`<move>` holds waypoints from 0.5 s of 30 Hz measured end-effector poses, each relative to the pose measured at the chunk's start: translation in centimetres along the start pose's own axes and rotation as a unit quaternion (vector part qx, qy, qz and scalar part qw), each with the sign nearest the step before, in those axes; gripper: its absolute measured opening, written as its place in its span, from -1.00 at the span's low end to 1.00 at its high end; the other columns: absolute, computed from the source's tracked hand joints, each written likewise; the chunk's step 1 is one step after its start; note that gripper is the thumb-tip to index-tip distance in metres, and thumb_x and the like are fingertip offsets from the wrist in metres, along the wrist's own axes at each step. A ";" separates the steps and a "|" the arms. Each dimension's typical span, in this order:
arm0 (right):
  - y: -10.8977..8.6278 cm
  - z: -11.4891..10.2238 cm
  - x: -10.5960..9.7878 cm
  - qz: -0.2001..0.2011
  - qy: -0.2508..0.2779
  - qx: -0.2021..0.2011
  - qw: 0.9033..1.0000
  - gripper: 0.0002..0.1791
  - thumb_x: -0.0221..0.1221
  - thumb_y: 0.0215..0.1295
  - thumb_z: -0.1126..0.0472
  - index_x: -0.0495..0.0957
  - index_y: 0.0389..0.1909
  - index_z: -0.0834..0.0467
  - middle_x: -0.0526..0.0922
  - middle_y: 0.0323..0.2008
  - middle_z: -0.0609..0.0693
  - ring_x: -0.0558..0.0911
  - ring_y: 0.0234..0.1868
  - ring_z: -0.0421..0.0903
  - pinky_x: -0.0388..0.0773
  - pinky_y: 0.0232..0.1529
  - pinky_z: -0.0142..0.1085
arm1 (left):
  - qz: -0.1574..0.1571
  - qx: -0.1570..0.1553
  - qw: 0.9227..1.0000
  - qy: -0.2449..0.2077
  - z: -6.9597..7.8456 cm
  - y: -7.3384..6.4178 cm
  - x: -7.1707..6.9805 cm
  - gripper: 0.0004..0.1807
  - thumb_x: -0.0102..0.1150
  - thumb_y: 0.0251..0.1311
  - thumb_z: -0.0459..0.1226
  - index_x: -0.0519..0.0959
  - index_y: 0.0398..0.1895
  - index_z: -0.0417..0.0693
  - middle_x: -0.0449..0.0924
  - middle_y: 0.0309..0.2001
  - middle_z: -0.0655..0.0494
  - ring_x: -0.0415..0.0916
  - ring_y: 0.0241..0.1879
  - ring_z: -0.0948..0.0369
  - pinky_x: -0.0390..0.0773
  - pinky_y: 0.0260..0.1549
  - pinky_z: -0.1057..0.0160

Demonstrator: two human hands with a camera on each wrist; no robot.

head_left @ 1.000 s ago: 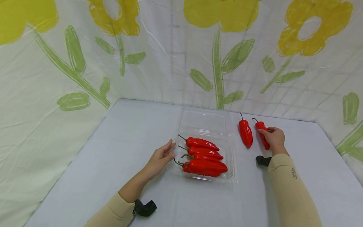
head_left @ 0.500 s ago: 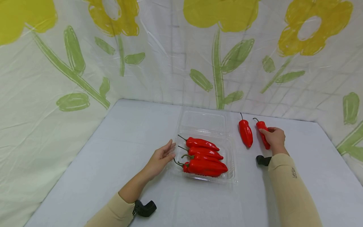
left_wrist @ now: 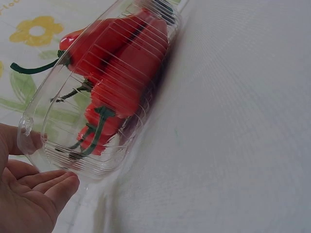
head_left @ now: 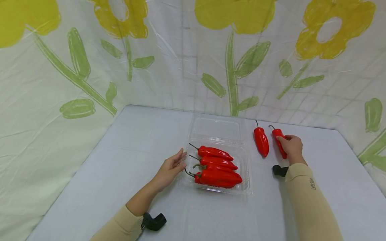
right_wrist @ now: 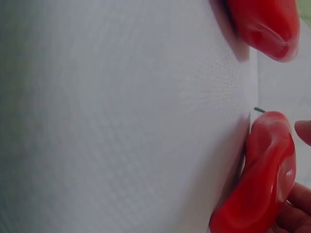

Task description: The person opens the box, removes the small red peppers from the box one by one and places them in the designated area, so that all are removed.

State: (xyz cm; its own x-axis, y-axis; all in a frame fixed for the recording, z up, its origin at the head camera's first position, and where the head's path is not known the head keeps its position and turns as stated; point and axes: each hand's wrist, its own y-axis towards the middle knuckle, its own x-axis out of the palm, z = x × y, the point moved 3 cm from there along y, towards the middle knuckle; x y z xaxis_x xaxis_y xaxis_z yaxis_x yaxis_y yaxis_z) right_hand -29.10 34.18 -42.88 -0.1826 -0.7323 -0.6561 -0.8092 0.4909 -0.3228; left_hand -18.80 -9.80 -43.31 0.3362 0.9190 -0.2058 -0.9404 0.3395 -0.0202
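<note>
In the head view my right hand [head_left: 293, 147] holds a long red pepper [head_left: 277, 133] on the table, its stem pointing away. From the right wrist, fingers [right_wrist: 297, 209] curl along the pepper's [right_wrist: 266, 170] far side, with the thumb close to it. Left of this pepper lies a second red pepper [head_left: 261, 142]. A clear plastic clamshell box [head_left: 245, 182] stands mid-table with its lid [head_left: 215, 128] folded back; several red peppers [head_left: 220, 177] lie inside, stems leftward. My left hand [head_left: 169, 169] rests against the box's left side, fingers loosely extended, touching its plastic wall [left_wrist: 92, 167].
A white cloth covers the table [head_left: 126, 134]. Behind it hangs a white curtain [head_left: 169, 67] painted with yellow flowers and green leaves. Black wrist cameras [head_left: 155, 221] sit on both forearms, below the beige sleeves' cuffs.
The pepper under my right hand has shifted very slightly together with the hand. My left hand, the box and the other peppers have stayed in place.
</note>
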 end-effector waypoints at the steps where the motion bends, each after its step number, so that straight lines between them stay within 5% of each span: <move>1: 0.0 0.0 0.0 0.001 -0.001 0.000 1.000 -0.27 -0.08 0.36 -0.06 0.05 0.39 0.30 0.18 0.33 0.32 0.27 0.23 0.19 0.42 0.24 0.00 | 0.000 0.000 1.000 0.000 0.0 0.0 0.0 -0.32 -0.04 0.31 -0.40 -0.06 0.42 -0.33 0.12 0.39 -0.22 0.10 0.38 -0.02 0.33 0.19 0.12; 15: -0.3 0.0 -0.6 -0.010 0.012 -0.006 1.000 -0.24 -0.08 0.35 -0.09 0.02 0.40 0.28 0.13 0.37 0.31 0.24 0.29 0.18 0.39 0.26 -0.02 | -0.001 -0.006 1.000 0.003 0.2 -0.1 0.0 -0.33 -0.05 0.31 -0.40 -0.06 0.42 -0.31 0.12 0.39 -0.21 0.10 0.39 0.00 0.33 0.20 0.10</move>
State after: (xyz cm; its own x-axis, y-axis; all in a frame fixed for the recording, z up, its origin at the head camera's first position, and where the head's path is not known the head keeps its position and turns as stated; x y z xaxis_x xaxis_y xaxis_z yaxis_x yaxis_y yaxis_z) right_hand -28.74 34.44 -42.42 -0.1798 -0.7536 -0.6323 -0.8197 0.4702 -0.3272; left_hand -18.70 -9.75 -43.17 0.3371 0.9172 -0.2122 -0.9405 0.3382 -0.0322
